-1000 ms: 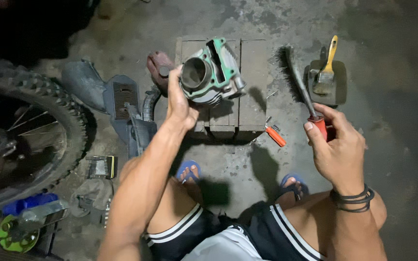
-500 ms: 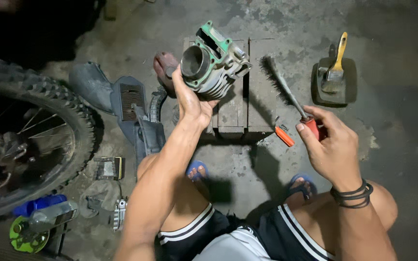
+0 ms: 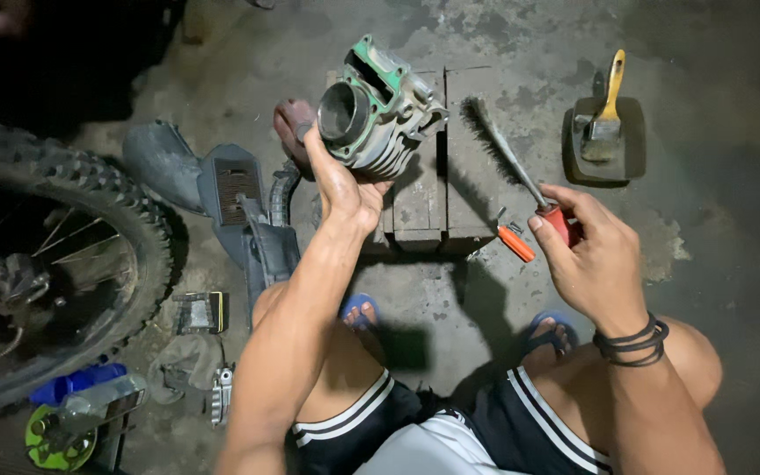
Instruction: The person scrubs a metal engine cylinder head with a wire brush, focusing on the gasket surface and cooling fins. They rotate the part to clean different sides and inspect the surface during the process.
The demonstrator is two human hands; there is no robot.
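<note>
My left hand [image 3: 343,183] grips a grey metal engine cylinder [image 3: 376,113] with cooling fins and a green gasket face, lifted and tilted above a wooden block [image 3: 424,189]. Its round bore faces left and up. My right hand [image 3: 589,253] holds a wire brush [image 3: 505,151] by its red handle, the bristle end pointing up-left over the block, a short gap to the right of the cylinder. A small orange tool [image 3: 515,241] lies by the block's front right corner.
A yellow-handled paintbrush [image 3: 607,114] rests in a dark square tray [image 3: 604,141] at the right. A knobby motorcycle wheel [image 3: 63,264] fills the left side, with plastic covers [image 3: 230,198] and small parts beside it. My knees and blue sandals are below.
My left hand has raised and tilted the cylinder further off the block. My right hand has brought the wire brush lower and closer to the block.
</note>
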